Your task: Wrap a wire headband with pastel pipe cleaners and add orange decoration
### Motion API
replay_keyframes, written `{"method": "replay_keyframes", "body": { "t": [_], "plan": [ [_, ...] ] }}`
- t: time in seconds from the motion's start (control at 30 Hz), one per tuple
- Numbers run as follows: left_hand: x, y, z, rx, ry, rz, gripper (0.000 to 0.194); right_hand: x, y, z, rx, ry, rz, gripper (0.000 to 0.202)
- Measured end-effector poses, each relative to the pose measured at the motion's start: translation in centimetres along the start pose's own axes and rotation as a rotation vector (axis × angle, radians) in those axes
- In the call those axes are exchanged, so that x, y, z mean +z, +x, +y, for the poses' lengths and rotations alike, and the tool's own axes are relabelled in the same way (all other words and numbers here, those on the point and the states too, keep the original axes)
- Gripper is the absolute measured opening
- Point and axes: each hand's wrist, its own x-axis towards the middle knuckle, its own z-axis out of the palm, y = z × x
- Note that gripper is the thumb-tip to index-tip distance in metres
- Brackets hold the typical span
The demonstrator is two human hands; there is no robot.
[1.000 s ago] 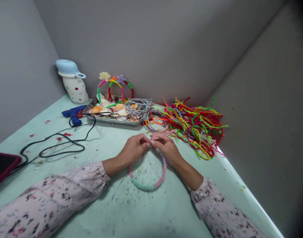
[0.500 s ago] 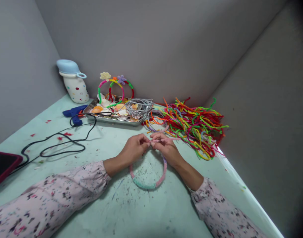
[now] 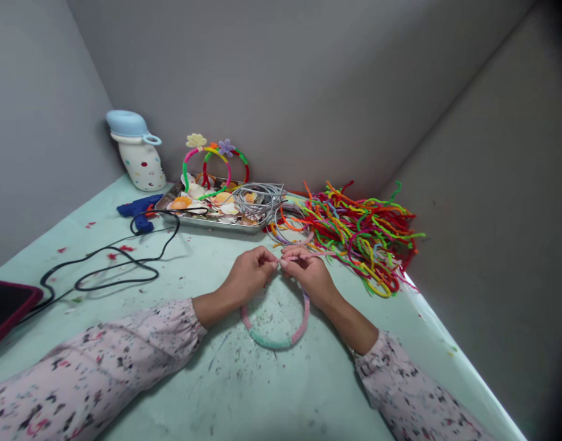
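Observation:
My left hand (image 3: 250,275) is closed in a pinch at the top of a fuzzy ring (image 3: 272,341) wrapped in pink, mint and lilac. Opposite it, my right hand (image 3: 314,278) pinches a pale pink pipe cleaner (image 3: 325,253), whose free end sticks out to the right past the fingers. A short pink stretch of it spans the small gap between both sets of fingertips. The ring's lower part shows below the hands; its top is hidden by the fingers.
Behind are a metal tray (image 3: 244,228) of shells and wire, flowered rings (image 3: 225,164), and a pipe-cleaner pile (image 3: 366,236) to the right. At left stand a bottle (image 3: 140,160), a blue glue gun (image 3: 143,208), a looping black cord (image 3: 119,285) and a dark red-edged device (image 3: 9,309).
The fingertips of my two hands have drawn slightly apart, showing a bit more pink pipe cleaner between them. The ring has barely shifted.

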Motion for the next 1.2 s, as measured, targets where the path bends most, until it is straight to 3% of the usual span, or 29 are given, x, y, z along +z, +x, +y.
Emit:
{"method": "replay_keyframes", "body": {
  "t": [0.63,1.2],
  "plan": [
    [0.2,0.3,-1.2,0.050,0.004,0.037,0.013,-0.2,-0.1,-0.2,0.092,0.022,0.003,0.006],
    [0.2,-0.1,0.0,0.074,0.002,0.054,0.013,-0.2,-0.3,-0.2,0.143,0.082,0.001,0.007]
  ]
}}
